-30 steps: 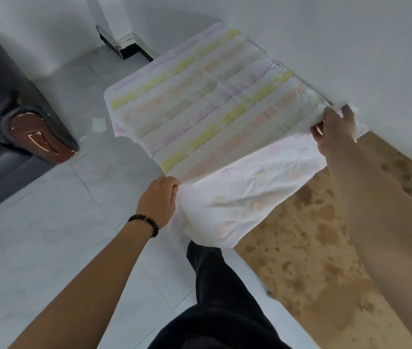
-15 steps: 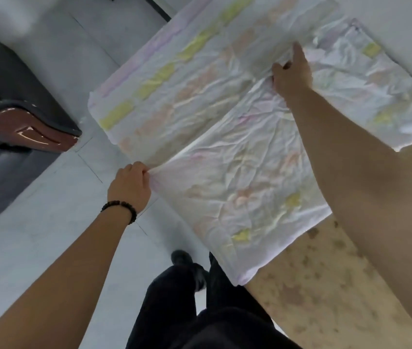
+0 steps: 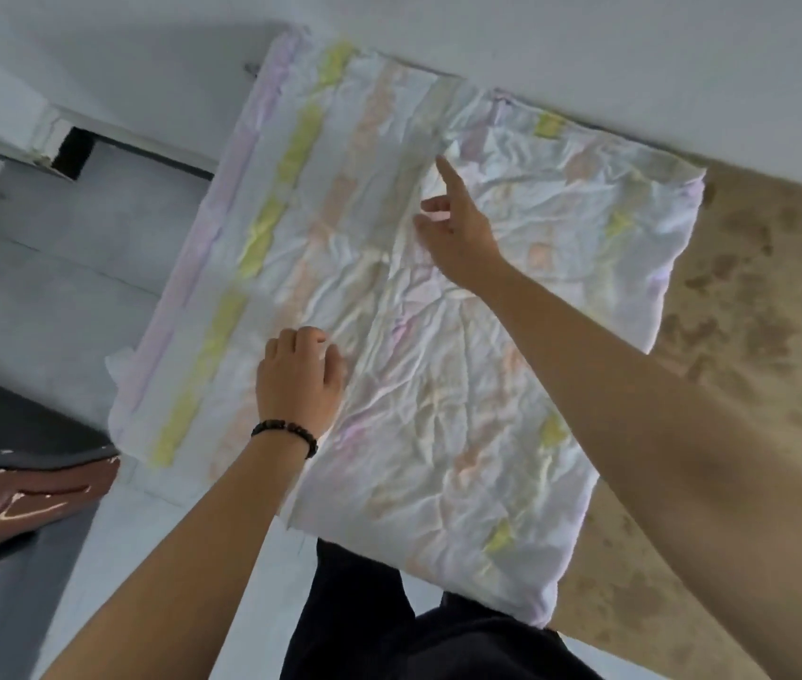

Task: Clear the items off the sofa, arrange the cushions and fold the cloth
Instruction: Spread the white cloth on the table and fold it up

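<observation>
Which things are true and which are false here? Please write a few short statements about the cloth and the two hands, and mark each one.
1. The cloth lies spread on the floor. True.
2. The left hand wears a dark bead bracelet. True.
3. The right hand grips a cushion. False: it is over the cloth with the index finger stretched out and holds nothing.
4. The cloth is plain black. False: it is white with pale yellow and pink stripes.
5. Both hands are at the cloth. True.
</observation>
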Available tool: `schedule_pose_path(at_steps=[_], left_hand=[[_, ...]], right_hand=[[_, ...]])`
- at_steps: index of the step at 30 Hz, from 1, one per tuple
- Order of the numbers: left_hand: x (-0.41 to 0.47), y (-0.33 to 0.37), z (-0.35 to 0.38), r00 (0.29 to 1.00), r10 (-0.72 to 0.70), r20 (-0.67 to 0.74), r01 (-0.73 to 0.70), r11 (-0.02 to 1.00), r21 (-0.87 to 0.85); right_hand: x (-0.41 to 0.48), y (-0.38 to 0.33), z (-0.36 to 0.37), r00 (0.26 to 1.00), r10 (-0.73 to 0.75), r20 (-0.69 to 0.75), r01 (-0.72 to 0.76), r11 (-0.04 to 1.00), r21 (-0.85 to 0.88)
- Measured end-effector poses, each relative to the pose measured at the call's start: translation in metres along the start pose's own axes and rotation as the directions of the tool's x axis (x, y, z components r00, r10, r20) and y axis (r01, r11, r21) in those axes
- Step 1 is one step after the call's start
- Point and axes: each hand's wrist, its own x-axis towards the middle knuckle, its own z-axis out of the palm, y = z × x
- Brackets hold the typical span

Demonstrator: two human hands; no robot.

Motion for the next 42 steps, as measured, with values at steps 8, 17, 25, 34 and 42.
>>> schedule_pose_path(at_steps=[8, 17, 25, 34, 42], left_hand=[[0.194, 0.098, 0.013, 0.973, 0.228, 0.029, -0.217, 0.952, -0.215], [0.279, 0.152, 0.024, 0.971, 0.221, 0.094, -0.193, 0.951, -0.242], [0.313, 0.155, 0.006, 0.964, 0.228, -0.134, -0.257, 0.924, -0.283], [0.338, 0.159, 0.017, 0.966, 0.219, -0.134, -0.25, 0.923, -0.292], [0.343, 0.147, 0.024, 0.927, 0.274, -0.255, -0.311, 0.943, -0.117]], right_hand=[[-0.026, 0.073, -0.034, 0.792, -0.194, -0.579, -0.123, 0.878, -0.462], [0.004, 0.105, -0.108, 0.465, 0.082, -0.882, -0.479, 0.861, -0.172], [0.013, 0.101, -0.186, 0.601, 0.087, -0.795, -0.633, 0.658, -0.407], [0.011, 0.121, -0.191, 0.828, -0.249, -0.503, -0.165, 0.748, -0.642], [0.025, 0.121, -0.204, 0.702, -0.179, -0.69, -0.446, 0.645, -0.62]])
